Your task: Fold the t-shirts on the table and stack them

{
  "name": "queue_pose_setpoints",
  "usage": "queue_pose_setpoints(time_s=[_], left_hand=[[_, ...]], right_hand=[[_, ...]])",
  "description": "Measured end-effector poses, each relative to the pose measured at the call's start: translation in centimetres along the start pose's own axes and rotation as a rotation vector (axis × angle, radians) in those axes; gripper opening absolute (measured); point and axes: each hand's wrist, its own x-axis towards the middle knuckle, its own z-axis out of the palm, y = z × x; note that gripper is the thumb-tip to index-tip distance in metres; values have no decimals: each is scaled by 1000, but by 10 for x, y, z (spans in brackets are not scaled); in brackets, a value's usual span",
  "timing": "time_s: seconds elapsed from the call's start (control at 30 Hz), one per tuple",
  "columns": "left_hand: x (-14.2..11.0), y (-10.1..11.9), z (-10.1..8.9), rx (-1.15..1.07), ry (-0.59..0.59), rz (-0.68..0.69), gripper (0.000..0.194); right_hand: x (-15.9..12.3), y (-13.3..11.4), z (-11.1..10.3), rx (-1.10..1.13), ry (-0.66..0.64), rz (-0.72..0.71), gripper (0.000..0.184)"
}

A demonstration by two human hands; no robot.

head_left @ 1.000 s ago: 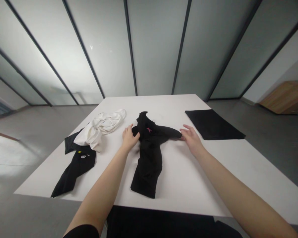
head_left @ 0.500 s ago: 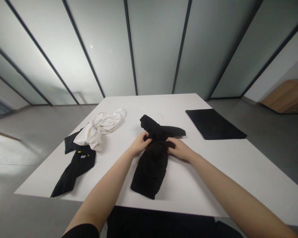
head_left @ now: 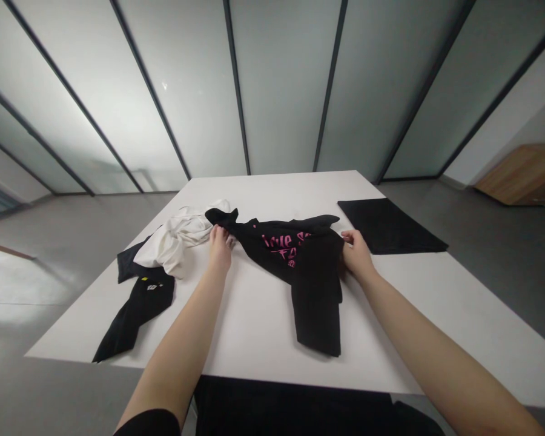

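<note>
The black shirt (head_left: 295, 260) lies across the middle of the table (head_left: 249, 339), opened out sideways with its pink lettering (head_left: 281, 246) showing, though a long part runs toward the person and the cloth remains creased and uneven. The left hand (head_left: 219, 249) appears clenched on the shirt's narrow upper-left end, near the white cloth (head_left: 177, 239). The right hand (head_left: 356, 254) grasps the shirt's right edge, its fingers curled around the fabric. So far, only the black cloth (head_left: 390, 227) at the table's right lies as a flat, squared rectangle, and the shirt isn't flat or squared like it. At the left, the white cloth sits crumpled on a twisted black garment (head_left: 138, 309), both left in a loose heap.
</note>
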Motion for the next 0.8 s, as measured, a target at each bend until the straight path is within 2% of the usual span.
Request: queue_pose_setpoints(time_s=[0.07,0.13,0.17,0.23,0.3,0.33,0.4,0.47,0.57,0.63,0.7,0.8], left_hand=[[-18,-3,12,239,2,88,60],[-42,-3,27,503,-111,235,69],[-55,-1,34,629,-195,305,68],[-79,3,47,810,-376,417,52],[-97,9,56,884,-615,550,37],[-103,11,58,889,-730,609,30],[-107,15,60,870,-898,684,21],[-103,16,58,839,-964,694,15],[-91,16,52,796,-954,654,12],[-79,15,46,781,-874,605,15],[-65,13,39,774,-690,550,15],[-40,8,23,717,-299,474,12]], right_hand=[[-2,-6,-1,-13,72,-45,25],[-7,-16,-3,7,28,-142,29],[-11,-21,-3,17,-65,-187,33],[-18,-31,-2,6,-380,-260,44],[-26,-37,2,-86,-708,-354,57],[-29,-39,6,-154,-817,-414,61],[-33,-41,13,-280,-899,-527,56],[-34,-41,18,-345,-891,-559,39],[-32,-40,18,-312,-830,-474,22],[-30,-38,13,-242,-727,-396,19],[-26,-35,7,-172,-572,-323,18],[-17,-27,-2,-89,-343,-231,21]])
